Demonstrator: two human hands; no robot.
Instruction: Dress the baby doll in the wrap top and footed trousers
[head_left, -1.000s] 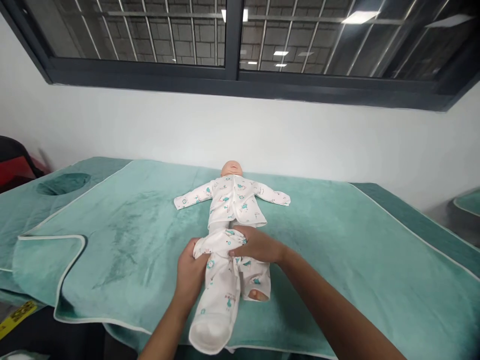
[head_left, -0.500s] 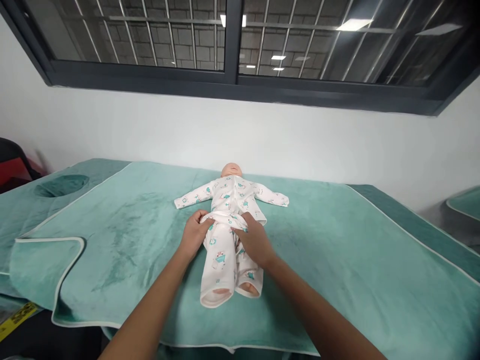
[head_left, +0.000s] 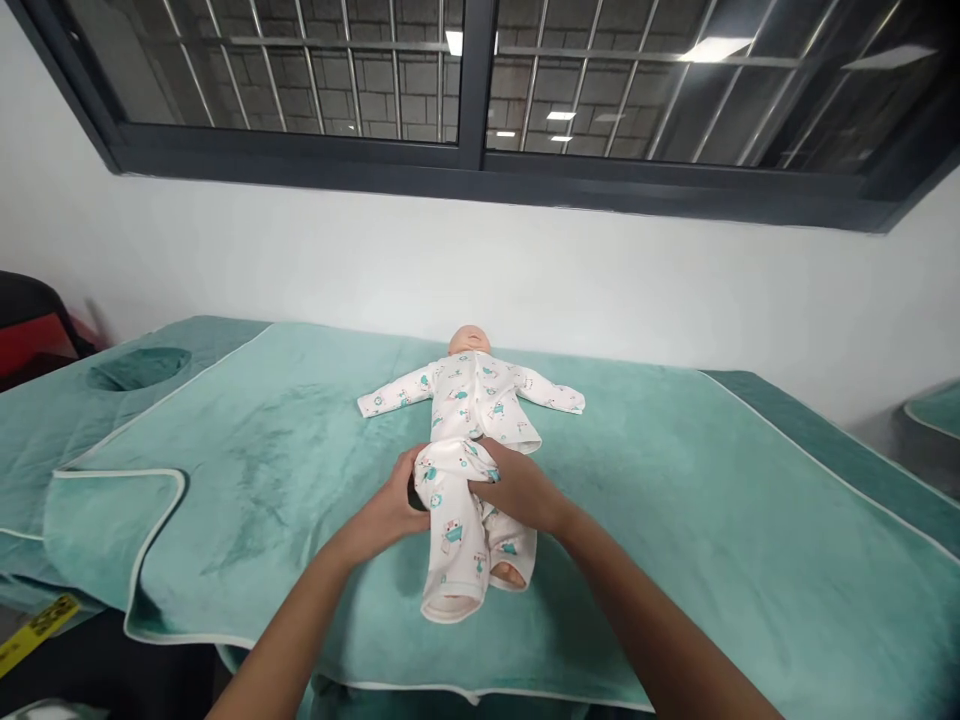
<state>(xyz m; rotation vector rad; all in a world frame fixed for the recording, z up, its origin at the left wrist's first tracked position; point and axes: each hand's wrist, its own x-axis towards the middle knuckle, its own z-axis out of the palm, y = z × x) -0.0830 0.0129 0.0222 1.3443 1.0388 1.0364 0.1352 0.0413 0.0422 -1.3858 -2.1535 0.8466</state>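
A baby doll (head_left: 469, 339) lies on its back, head toward the wall. It wears a white printed long-sleeved top (head_left: 475, 395), sleeves spread to both sides. Matching white pants (head_left: 453, 540) cover its legs, with a foot showing inside the right-hand cuff. My left hand (head_left: 391, 505) curves round the pants' left side near the hip, thumb low and fingers high, with a dark gap between. At the waistband's right side my right hand (head_left: 521, 485) grips the cloth, its fingertips partly hidden by the fabric.
A green plush cover (head_left: 637, 520) with pale piping lies over the bed. At left there is a face hole (head_left: 140, 368) and a folded cover corner (head_left: 112, 530). A white wall (head_left: 465, 255) and a barred window (head_left: 472, 90) stand behind. A yellow strip (head_left: 37, 630) shows at lower left.
My left hand has shifted from pinching the waistband to lower round the pants' side. The waistband now looks bunched higher at the middle. My right hand keeps its grip.
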